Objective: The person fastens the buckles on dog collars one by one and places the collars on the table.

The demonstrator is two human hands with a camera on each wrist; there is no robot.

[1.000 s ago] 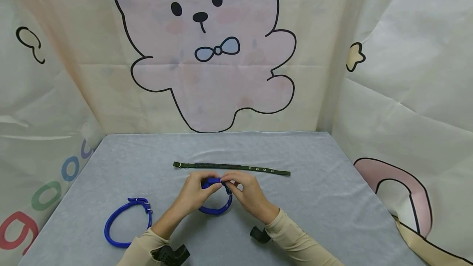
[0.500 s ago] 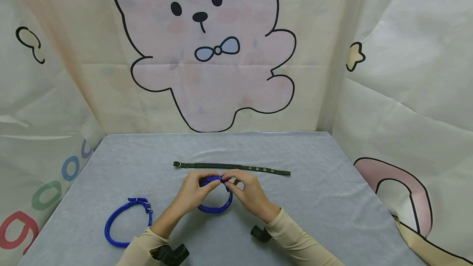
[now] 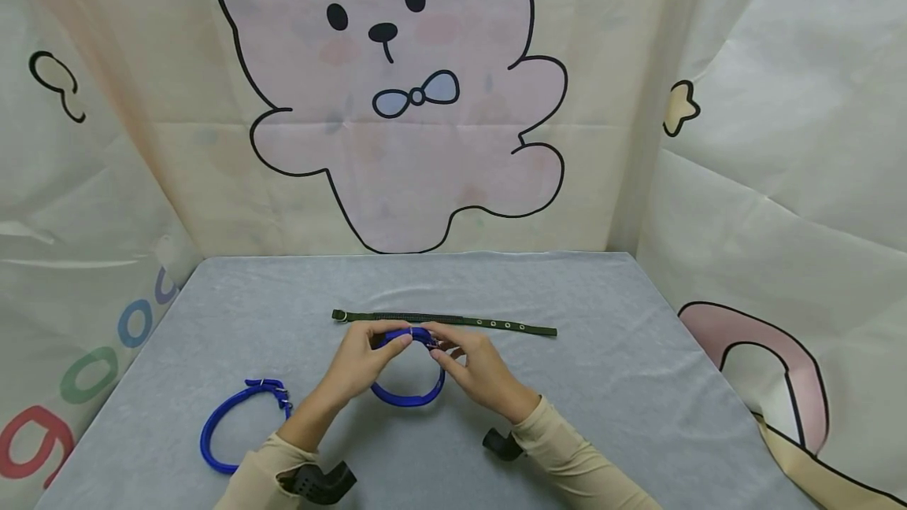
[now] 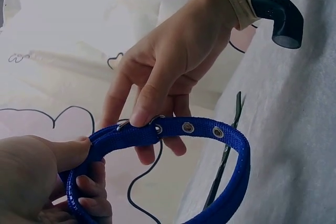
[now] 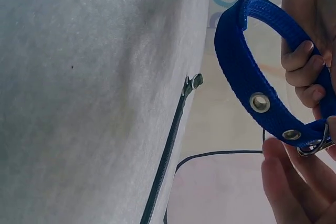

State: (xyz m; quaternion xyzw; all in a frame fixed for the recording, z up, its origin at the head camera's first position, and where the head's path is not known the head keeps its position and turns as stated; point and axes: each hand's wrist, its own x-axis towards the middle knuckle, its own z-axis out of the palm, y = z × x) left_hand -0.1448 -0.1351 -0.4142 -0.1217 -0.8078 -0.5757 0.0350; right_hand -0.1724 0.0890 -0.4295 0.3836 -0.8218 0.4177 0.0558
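Observation:
A blue webbing collar, buckled into a loop, is held up off the table between both hands. My left hand pinches its strap at the upper left, thumb in front and fingers behind. At the buckle on the upper right, my right hand holds the collar with thumb and fingertips. Metal eyelets show along the band in the left wrist view, beside the buckle under the right thumb. In the right wrist view the buckle is partly covered by fingers.
Behind the hands, a dark green collar lies stretched straight across the grey tablecloth. A second blue collar, fastened in a loop, lies left of the left forearm, which covers part of it. Printed cloth walls enclose the table.
My left hand has shifted slightly left and up. The held collar has risen a little and now shows as a wider, rounder loop.

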